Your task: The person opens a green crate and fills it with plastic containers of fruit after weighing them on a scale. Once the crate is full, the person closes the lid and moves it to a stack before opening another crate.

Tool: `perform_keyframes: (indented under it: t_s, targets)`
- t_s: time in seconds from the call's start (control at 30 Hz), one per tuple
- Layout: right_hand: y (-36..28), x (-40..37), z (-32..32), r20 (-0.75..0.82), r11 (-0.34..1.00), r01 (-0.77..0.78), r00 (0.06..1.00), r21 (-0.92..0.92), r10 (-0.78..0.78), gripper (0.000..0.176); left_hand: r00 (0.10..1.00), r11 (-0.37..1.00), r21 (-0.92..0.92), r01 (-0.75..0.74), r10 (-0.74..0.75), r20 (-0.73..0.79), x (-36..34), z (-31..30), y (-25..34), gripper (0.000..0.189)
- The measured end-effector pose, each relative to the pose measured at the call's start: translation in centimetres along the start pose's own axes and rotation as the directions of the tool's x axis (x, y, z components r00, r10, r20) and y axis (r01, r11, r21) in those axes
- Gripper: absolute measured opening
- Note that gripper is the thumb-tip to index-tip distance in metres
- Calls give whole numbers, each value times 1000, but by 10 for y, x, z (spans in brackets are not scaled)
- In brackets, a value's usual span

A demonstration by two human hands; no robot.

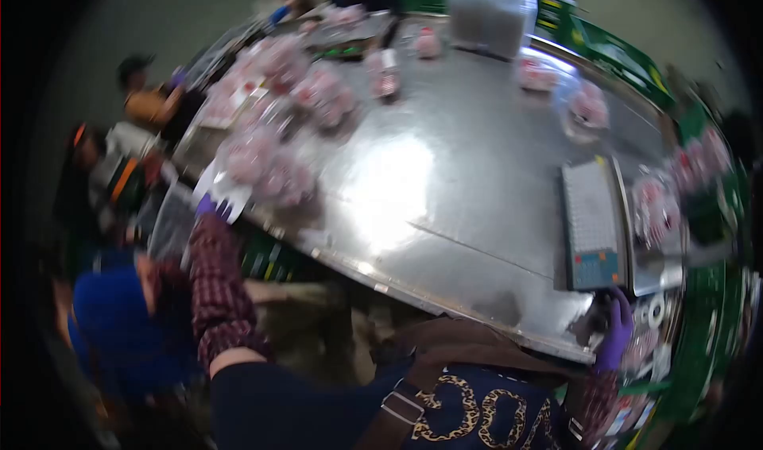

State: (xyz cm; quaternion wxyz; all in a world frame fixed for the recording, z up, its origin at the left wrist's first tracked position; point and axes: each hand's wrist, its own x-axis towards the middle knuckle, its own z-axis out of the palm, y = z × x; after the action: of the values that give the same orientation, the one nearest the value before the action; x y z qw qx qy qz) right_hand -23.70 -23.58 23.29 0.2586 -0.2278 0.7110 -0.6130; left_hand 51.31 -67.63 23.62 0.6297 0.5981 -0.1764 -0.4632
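Observation:
My left hand [213,205], in a purple glove, reaches out to the table's left edge and overlaps a white sheet-like piece [232,189]. Blur hides whether its fingers grip that piece. Close beyond it lie clear bags of pink-red produce [266,164], too smeared to name further. On the right, my right hand [616,332], also purple-gloved, is at the table's near corner with its fingers stretched and apart. It is just below the grey scale-like device [594,224] with a blue keypad. A dark object [586,323] sits left of that hand.
More bagged produce [588,104] lies on the metal table [477,172], and some [656,210] right of the device. A stack of clear containers [491,19] stands at the back. Green crates [620,57] line the right side. A person in blue [135,323] is close on my left.

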Motion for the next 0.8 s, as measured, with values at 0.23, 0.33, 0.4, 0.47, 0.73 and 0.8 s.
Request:
perform_keyframes:
  t_s: [0.23,0.33,0.4,0.47,0.73,0.8]
  targets:
    - [-14,13,-11,-213,986,-88,970,138,117,33,866,983,184,-8,-85,493,75,-18,11,17]
    - [14,44,-52,-358,955,-13,925,298,125,36,605,995,-95,30,58,794,38,8,-7,7]
    - [17,73,-73,-443,930,43,887,365,132,38,666,888,128,-441,228,710,-17,44,-24,7]
    - [8,106,-84,-517,918,78,844,388,146,42,597,890,109,-442,201,776,-45,71,-41,7]
    - [64,231,-176,95,986,148,986,-80,-140,31,284,904,134,407,-265,922,-264,282,-150,13]
    - [40,177,-146,73,892,-126,992,434,105,23,41,856,135,499,-179,983,-306,335,-201,15]
